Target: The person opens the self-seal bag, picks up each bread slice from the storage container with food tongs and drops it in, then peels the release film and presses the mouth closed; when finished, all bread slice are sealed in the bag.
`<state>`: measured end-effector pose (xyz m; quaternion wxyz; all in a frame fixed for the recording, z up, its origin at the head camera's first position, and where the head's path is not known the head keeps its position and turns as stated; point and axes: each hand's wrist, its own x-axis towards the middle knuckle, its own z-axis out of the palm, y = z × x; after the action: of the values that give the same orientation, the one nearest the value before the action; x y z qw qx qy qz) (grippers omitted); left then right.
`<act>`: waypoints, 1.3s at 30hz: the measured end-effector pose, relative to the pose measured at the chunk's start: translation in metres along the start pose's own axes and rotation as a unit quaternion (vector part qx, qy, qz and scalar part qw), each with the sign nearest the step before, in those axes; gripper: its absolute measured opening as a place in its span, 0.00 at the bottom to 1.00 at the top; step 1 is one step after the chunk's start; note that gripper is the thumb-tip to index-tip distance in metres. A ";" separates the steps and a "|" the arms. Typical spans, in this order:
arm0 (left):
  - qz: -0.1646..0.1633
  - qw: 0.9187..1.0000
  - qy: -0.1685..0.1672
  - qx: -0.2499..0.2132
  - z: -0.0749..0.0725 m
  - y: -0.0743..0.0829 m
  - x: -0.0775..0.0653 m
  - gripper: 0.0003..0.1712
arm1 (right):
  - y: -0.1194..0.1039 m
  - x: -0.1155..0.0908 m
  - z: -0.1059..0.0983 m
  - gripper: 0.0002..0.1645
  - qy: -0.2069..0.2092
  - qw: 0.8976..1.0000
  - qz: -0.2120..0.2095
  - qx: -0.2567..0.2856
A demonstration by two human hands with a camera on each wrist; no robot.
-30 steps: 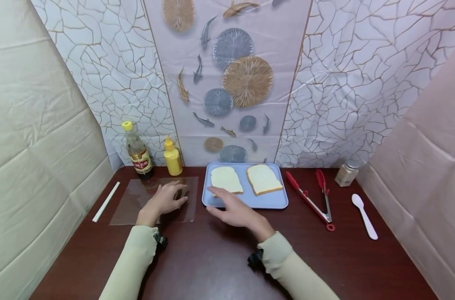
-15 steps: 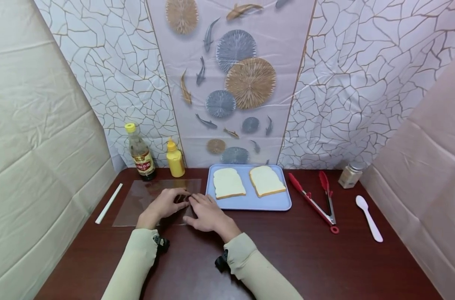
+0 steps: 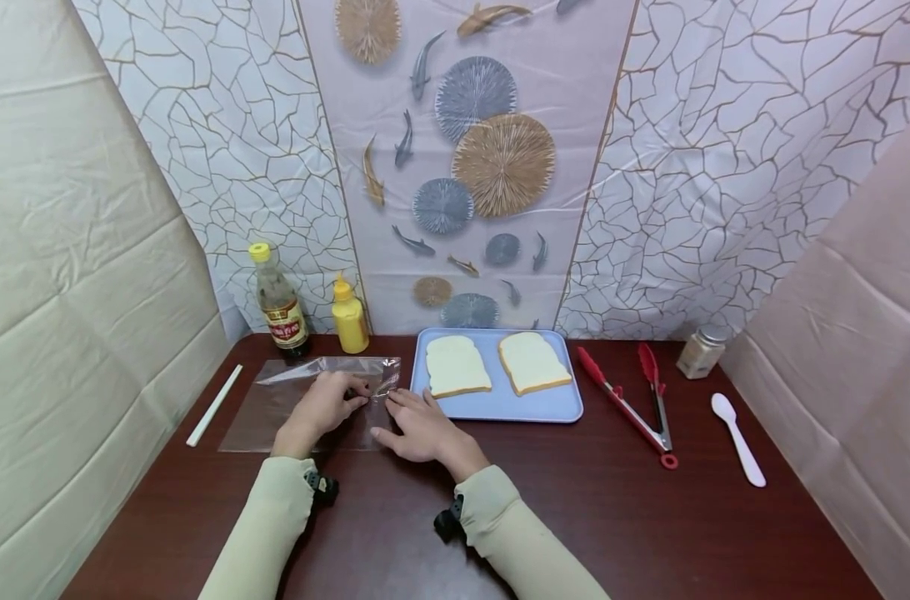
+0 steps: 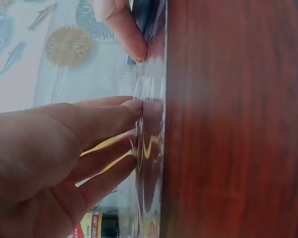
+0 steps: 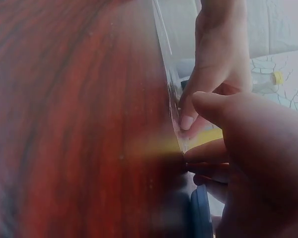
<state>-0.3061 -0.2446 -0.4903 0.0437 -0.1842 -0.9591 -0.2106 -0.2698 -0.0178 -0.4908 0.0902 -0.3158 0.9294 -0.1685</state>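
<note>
A clear, flat plastic sheet point(image 3: 263, 421) lies on the dark red-brown table, its upper part wrinkled and slightly lifted. I cannot tell whether it is a single layer or a flat bag. My left hand point(image 3: 322, 414) pinches it near its right end; in the left wrist view the thumb and forefinger of that hand point(image 4: 49, 148) meet at the film. Beside it, my right hand point(image 3: 422, 427) presses its fingertips onto the sheet's right edge. In the right wrist view the right hand's fingers point(image 5: 208, 151) reach down to the film, thumb held apart.
Behind the sheet stand a sauce bottle point(image 3: 284, 312) and a yellow squeeze bottle point(image 3: 349, 321). White chopsticks point(image 3: 215, 406) lie to the left. A blue tray point(image 3: 522, 407) holds two bread slices point(image 3: 457, 367). Red tongs point(image 3: 635, 412), a spice jar point(image 3: 701, 352) and a white spoon point(image 3: 737, 439) lie right.
My right hand has come left from beside the tray onto the sheet's right edge. The left hand has taken hold of the film, whose upper part has lifted and wrinkled.
</note>
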 end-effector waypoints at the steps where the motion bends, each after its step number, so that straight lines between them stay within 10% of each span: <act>1: 0.002 1.000 0.005 0.003 0.000 0.000 0.000 0.05 | 0.000 0.000 0.000 0.43 0.001 1.000 0.000 -0.002; 23: 0.030 0.972 0.204 -0.109 -0.031 -0.004 -0.004 0.06 | 0.000 -0.003 -0.005 0.52 0.032 0.998 0.039 0.027; 39: 0.020 0.979 0.173 -0.102 -0.021 -0.012 -0.009 0.06 | 0.013 -0.024 -0.012 0.44 0.122 0.982 -0.003 0.142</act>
<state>-0.3021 -0.2664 -0.4773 0.1941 -0.1681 -0.9067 -0.3347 -0.2617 0.0093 -0.4825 0.0194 -0.2798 0.8990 -0.3365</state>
